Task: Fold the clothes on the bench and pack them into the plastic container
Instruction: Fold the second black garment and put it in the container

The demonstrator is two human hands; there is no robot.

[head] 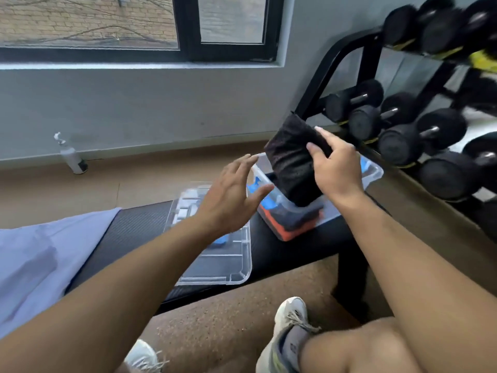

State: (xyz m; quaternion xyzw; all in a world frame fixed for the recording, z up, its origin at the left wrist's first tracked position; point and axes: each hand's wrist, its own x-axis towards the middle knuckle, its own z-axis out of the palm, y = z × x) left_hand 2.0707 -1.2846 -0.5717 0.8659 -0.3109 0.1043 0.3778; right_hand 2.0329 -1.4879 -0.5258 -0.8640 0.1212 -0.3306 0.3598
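Observation:
My right hand (pixel 334 168) grips a folded black garment (pixel 291 160) and holds it upright over the clear plastic container (pixel 372 175), its lower end touching the folded grey and orange clothes (pixel 293 223) inside. My left hand (pixel 231 197) hovers open just left of the container, fingers spread, touching nothing. The container sits at the right end of the black bench (pixel 139 227). A lavender garment (pixel 40 254) lies spread on the bench's left part.
The container's clear lid (pixel 231 267) lies flat on the bench under my left forearm. A rack of black dumbbells (pixel 419 135) stands close on the right. A white bottle (pixel 71 157) stands on the floor by the wall. My shoes (pixel 290 335) are below.

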